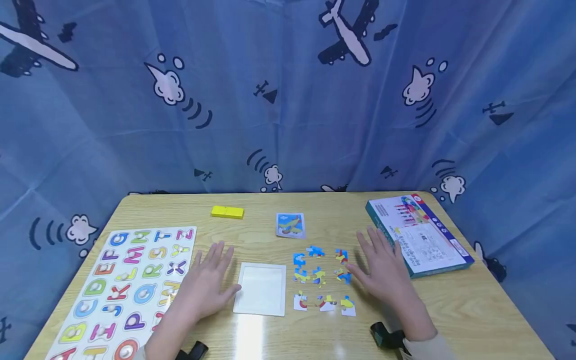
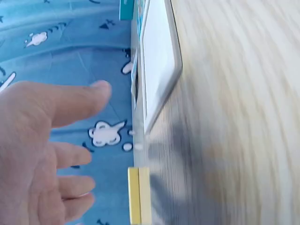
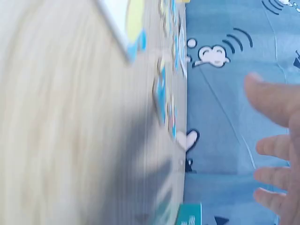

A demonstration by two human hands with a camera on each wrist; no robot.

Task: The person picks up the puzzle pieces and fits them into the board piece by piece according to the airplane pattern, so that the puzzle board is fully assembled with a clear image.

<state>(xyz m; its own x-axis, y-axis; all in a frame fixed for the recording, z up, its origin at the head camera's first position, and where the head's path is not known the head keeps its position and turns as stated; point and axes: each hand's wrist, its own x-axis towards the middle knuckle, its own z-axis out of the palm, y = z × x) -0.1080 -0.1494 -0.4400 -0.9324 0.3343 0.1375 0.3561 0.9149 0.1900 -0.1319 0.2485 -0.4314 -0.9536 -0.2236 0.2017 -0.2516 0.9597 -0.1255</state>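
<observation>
My left hand (image 1: 209, 282) hovers with spread fingers between the alphabet board and a white square tray (image 1: 260, 289). In the left wrist view that hand (image 2: 51, 145) holds nothing, and the tray (image 2: 157, 51) lies beyond the thumb. My right hand (image 1: 382, 267), fingers apart, is above the table just right of several loose jigsaw pieces (image 1: 319, 276) laid out in rows. The right wrist view shows this hand (image 3: 276, 140) with nothing in it, and some pieces (image 3: 161, 93) on the wood. Behind the pieces lies a small picture card (image 1: 290, 225) of a yellow airplane.
The alphabet board (image 1: 128, 285) covers the table's left side. A yellow block (image 1: 227, 212) lies toward the back edge. At the right stands a flat boxed set (image 1: 420, 235) near the table edge. A blue curtain (image 1: 288, 100) hangs behind the wooden table (image 1: 477, 310).
</observation>
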